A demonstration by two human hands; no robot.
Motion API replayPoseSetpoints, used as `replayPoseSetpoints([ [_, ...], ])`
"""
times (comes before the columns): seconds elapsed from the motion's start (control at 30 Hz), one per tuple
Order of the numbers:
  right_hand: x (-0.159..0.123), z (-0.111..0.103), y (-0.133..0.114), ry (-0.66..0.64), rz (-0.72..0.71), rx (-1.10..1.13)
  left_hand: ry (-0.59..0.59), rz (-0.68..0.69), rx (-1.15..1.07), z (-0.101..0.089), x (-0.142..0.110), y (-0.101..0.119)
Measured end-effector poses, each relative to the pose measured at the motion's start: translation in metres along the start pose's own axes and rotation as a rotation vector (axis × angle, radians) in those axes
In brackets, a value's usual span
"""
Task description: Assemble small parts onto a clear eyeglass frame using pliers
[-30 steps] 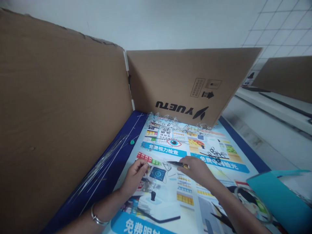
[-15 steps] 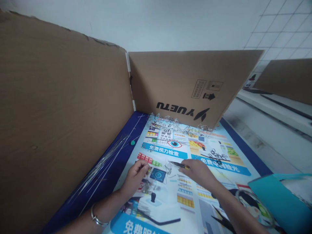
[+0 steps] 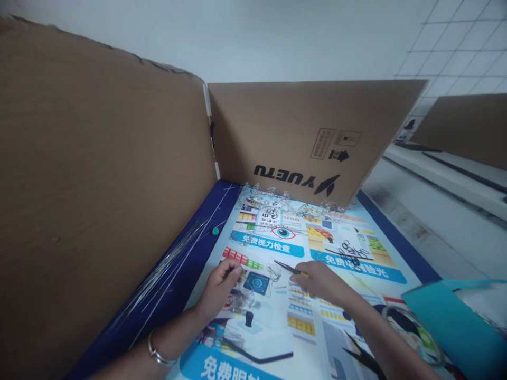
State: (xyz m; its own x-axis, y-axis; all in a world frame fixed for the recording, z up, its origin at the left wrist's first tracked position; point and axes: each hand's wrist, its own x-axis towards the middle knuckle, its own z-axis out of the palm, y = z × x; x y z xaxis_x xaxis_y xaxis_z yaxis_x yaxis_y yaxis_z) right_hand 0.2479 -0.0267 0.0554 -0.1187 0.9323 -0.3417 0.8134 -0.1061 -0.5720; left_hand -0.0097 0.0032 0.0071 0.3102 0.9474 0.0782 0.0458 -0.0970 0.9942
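My right hand (image 3: 315, 277) is closed round a pair of needle-nose pliers (image 3: 288, 267), whose dark jaws point left. My left hand (image 3: 225, 278) is pinched, thumb against forefinger. Thin wire (image 3: 274, 270) shows in loops just left of the plier jaws; whether its end runs into my left fingers is too fine to tell. Below my left hand lies a small heap of bent clear or silvery wire pieces (image 3: 241, 302). The printed poster (image 3: 277, 316) under both hands covers the table.
Straight wires (image 3: 170, 258) lie along the blue left edge beside a green cap (image 3: 215, 231). Cardboard panels (image 3: 309, 121) stand at left and back, with wire pieces (image 3: 277, 194) at their foot. Black loops (image 3: 350, 252), dark scissors-like blades (image 3: 360, 353) and a teal bag (image 3: 455, 322) are rightward.
Almost nothing has moved. My right hand and the pliers have shifted very slightly; my left hand keeps its pinch in the same place.
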Motion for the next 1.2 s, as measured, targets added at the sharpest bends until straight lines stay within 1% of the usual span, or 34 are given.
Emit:
replayPoseSetpoints([
  [0.1,-0.002,0.003,-0.001,-0.075,-0.03,0.181,0.002,0.005,-0.006,0.0,0.0,0.0],
  [0.17,-0.003,0.006,-0.006,-0.08,-0.084,0.21,0.003,0.011,-0.015,0.0,0.0,-0.001],
  [0.27,-0.004,0.013,-0.015,-0.013,-0.171,0.125,0.012,0.021,-0.042,0.001,0.0,0.0],
  [0.33,-0.003,0.02,-0.02,0.043,-0.197,0.047,0.013,0.026,-0.061,0.001,0.0,0.0],
  [0.53,0.005,0.046,-0.025,0.148,-0.214,-0.112,-0.086,0.062,-0.125,0.0,-0.002,0.001],
  [0.67,0.006,0.056,-0.026,0.234,-0.197,-0.21,-0.124,0.074,-0.161,0.001,-0.003,0.001],
  [0.9,0.004,0.059,-0.031,0.214,-0.202,-0.277,-0.12,-0.001,-0.145,0.003,-0.002,0.003],
  [1.07,0.005,0.059,-0.03,0.212,-0.192,-0.286,-0.141,0.025,-0.182,0.003,-0.002,0.005],
  [1.2,0.005,0.061,-0.028,0.212,-0.211,-0.304,-0.125,0.024,-0.14,0.003,-0.003,0.007],
])
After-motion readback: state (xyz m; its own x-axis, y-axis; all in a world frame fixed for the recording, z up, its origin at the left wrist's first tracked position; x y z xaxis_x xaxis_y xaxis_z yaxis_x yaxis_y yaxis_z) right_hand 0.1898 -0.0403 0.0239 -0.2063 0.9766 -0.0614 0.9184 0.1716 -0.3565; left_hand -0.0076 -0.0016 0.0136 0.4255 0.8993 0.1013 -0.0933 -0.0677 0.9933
